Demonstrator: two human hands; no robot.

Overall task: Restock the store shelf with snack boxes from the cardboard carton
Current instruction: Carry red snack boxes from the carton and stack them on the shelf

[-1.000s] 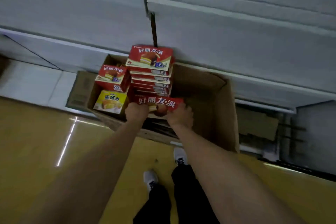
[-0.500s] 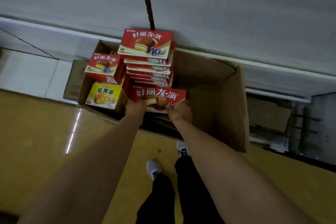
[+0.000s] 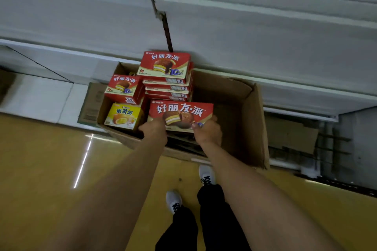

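An open cardboard carton (image 3: pixel 251 120) stands on the floor against the white shelf base. Inside it a stack of red snack boxes (image 3: pixel 165 65) rises at the back, with a smaller red box (image 3: pixel 123 87) and a yellow snack box (image 3: pixel 123 115) to its left. I hold a flat red snack box (image 3: pixel 180 115) over the carton's middle, face up. My left hand (image 3: pixel 154 130) grips its near left edge. My right hand (image 3: pixel 207 131) grips its near right corner.
White shelf boards (image 3: pixel 255 32) run across the top of the view. A flattened carton flap (image 3: pixel 89 104) lies left of the carton. Dark shelf framing and flat cardboard (image 3: pixel 293 136) sit at the right. My feet (image 3: pixel 173 199) stand on the yellow floor.
Both hands have lifted the flat red box higher out of the carton, and its face now shows fully. The view has shifted a little.
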